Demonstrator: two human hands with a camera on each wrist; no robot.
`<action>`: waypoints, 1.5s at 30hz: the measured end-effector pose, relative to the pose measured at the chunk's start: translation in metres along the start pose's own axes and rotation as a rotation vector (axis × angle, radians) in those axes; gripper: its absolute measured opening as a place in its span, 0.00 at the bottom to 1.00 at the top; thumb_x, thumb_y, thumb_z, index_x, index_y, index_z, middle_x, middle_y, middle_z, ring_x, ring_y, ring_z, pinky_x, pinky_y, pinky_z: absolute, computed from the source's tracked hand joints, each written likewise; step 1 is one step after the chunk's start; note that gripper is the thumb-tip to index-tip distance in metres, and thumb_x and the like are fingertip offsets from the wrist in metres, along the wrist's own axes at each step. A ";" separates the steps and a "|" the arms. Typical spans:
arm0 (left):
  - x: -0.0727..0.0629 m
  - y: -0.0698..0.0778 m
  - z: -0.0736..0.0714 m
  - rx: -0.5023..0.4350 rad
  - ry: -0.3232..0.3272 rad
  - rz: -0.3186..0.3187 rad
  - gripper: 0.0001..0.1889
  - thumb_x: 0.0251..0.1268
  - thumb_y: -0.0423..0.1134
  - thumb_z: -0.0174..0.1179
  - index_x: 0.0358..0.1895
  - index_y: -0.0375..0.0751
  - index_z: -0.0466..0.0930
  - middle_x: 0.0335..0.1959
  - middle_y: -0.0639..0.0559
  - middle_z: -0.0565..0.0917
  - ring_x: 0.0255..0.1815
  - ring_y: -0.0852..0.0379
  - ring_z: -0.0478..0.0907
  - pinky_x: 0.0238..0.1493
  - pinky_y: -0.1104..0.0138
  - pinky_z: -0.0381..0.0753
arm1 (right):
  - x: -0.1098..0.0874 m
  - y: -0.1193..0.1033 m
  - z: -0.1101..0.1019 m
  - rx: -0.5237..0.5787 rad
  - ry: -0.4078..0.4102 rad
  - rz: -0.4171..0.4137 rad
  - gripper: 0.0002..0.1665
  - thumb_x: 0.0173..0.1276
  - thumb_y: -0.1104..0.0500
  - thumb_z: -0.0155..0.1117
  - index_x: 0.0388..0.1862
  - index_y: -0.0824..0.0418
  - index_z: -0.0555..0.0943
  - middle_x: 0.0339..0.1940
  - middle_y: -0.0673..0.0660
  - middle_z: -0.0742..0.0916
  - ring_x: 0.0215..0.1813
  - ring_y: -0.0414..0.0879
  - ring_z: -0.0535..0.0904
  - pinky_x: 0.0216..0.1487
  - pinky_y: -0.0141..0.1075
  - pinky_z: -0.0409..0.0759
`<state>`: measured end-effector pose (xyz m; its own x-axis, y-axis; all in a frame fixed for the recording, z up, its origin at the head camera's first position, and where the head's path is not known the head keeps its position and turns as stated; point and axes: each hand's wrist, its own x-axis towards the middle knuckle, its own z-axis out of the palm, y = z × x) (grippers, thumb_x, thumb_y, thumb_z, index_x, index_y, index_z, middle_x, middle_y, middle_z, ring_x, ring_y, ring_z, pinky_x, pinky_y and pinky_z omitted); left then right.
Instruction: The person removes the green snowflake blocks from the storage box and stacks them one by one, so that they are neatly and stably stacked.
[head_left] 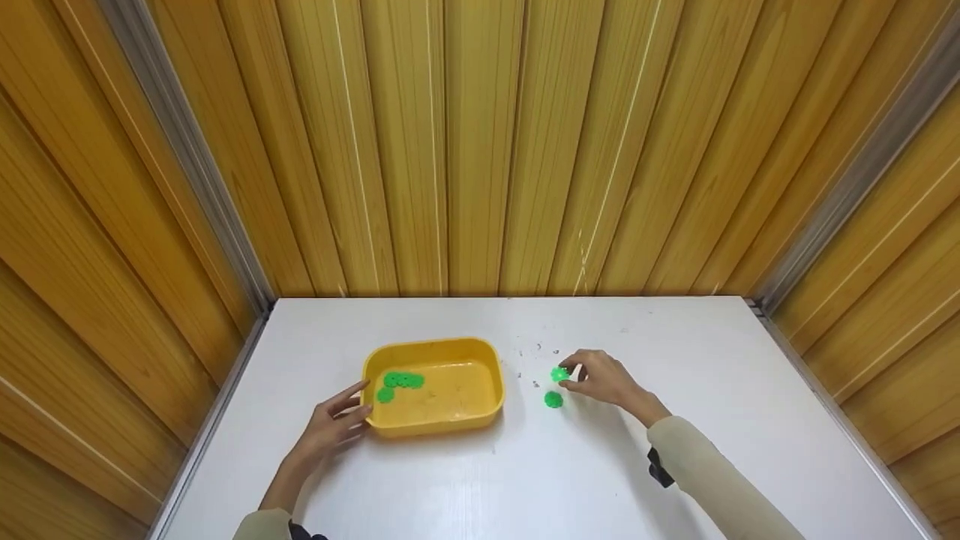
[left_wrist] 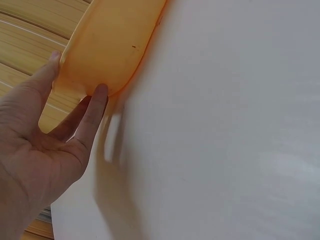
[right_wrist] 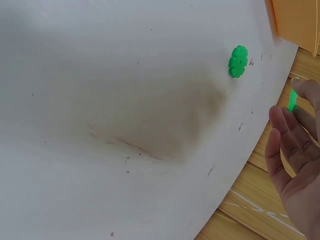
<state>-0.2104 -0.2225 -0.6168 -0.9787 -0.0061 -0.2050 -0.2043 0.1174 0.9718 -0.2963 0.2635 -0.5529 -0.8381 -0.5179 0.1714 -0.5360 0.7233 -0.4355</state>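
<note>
Two hands reach out over the white table (head_left: 480, 487): the left hand (head_left: 331, 426), fingers extended, touches the left end of the yellow tray (head_left: 442, 426); the right hand (head_left: 602, 379), turned inward, pinches a green disc (head_left: 558, 373) beyond its right end, near a second disc (head_left: 553, 400).

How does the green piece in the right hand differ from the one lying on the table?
The held piece is pinched by the right hand; the loose piece lies untouched on the table. The held piece looks brighter in the head view, the loose piece darker. From the right wrist, the held piece shows nearly edge-on, the loose piece its face. Both are green.
</note>
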 end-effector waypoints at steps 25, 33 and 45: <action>0.000 -0.004 0.001 -0.004 0.026 -0.003 0.30 0.71 0.41 0.66 0.75 0.50 0.71 0.68 0.31 0.72 0.58 0.48 0.83 0.59 0.56 0.88 | -0.002 0.015 0.021 0.045 -0.084 -0.013 0.16 0.63 0.58 0.76 0.46 0.66 0.89 0.40 0.59 0.89 0.35 0.46 0.84 0.35 0.28 0.83; 0.000 -0.003 -0.001 -0.031 0.014 0.004 0.31 0.70 0.42 0.66 0.75 0.49 0.70 0.69 0.31 0.71 0.57 0.49 0.82 0.60 0.55 0.88 | -0.001 0.018 0.027 0.068 -0.111 -0.041 0.16 0.62 0.60 0.76 0.47 0.67 0.89 0.38 0.59 0.89 0.35 0.44 0.84 0.36 0.27 0.83; 0.002 -0.006 -0.001 -0.035 0.014 -0.013 0.31 0.69 0.43 0.67 0.75 0.52 0.71 0.69 0.33 0.71 0.56 0.51 0.82 0.59 0.55 0.88 | -0.002 0.022 0.034 0.087 -0.130 0.039 0.17 0.62 0.60 0.77 0.49 0.65 0.89 0.39 0.54 0.88 0.36 0.37 0.80 0.35 0.25 0.80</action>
<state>-0.2107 -0.2239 -0.6233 -0.9761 -0.0216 -0.2163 -0.2173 0.0821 0.9726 -0.3026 0.2650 -0.5928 -0.8347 -0.5492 0.0400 -0.4881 0.7041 -0.5157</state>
